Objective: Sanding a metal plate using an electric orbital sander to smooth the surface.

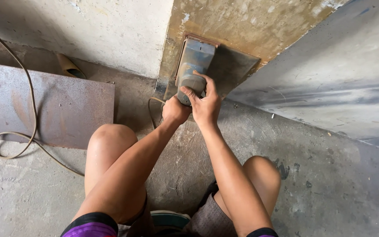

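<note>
A grey-blue electric sander [194,66] presses flat against a brown, worn wall panel [242,26] near the floor. My right hand [205,103] wraps over the sander's rounded rear grip from the right. My left hand [175,109] clasps the same grip from below and the left. Both forearms reach forward between my bare knees. The sander's base plate is partly hidden behind its body.
A rusty steel sheet [44,105] lies on the concrete floor [325,184] at left. A tan power cord [27,92] loops across it. A grey slanted panel [338,83] rises at right. A white plastered wall [101,30] stands behind. A green sandal [169,218] shows below.
</note>
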